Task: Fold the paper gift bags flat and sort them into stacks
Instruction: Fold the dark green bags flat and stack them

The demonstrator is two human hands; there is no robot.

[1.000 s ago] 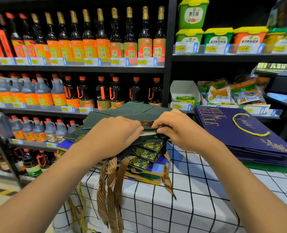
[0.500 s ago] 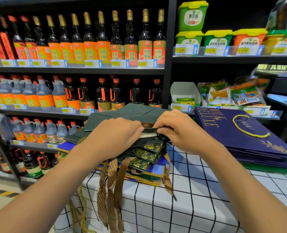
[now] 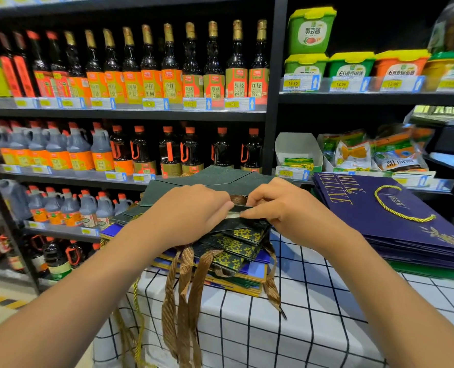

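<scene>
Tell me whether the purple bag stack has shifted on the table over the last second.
No. The purple bag stack sits at the same spot on the checked tablecloth, below the shelf's price rail; only the head camera drifted slightly.

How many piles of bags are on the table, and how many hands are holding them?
green bag pile: 1
navy bag pile: 1
Hands, left hand and right hand, both pinching the top green bag: 2
Total: 4

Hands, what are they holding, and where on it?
Both the left hand and right hand pinch the dark green gift bag at its near top edge, on the mixed stack.
</scene>
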